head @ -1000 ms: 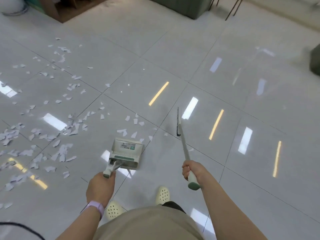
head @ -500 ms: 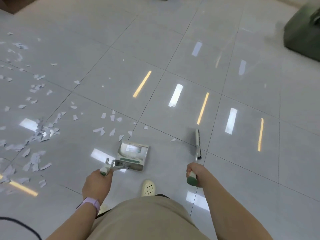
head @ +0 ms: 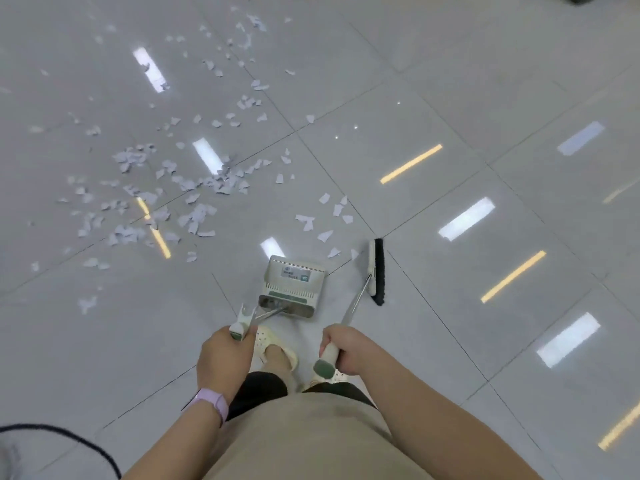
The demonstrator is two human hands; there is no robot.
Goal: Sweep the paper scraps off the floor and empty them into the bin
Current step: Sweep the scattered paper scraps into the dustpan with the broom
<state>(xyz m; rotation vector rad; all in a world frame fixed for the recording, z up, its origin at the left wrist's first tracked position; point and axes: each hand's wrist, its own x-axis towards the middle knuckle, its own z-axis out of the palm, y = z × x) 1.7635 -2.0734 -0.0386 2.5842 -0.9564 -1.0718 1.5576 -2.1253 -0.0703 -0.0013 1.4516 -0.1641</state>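
Two hands, each with a grip clenched on one handle: left hand on the dustpan, right hand on the broom. Scraps too many to count, strewn across the floor ahead and left. One cable at lower left.

White paper scraps speckle pale grey glossy floor tiles with dark grout lines, beside a cream dustpan with green trim, a black-bristled broom with a green-capped handle, a lilac wristband and cream clogs.
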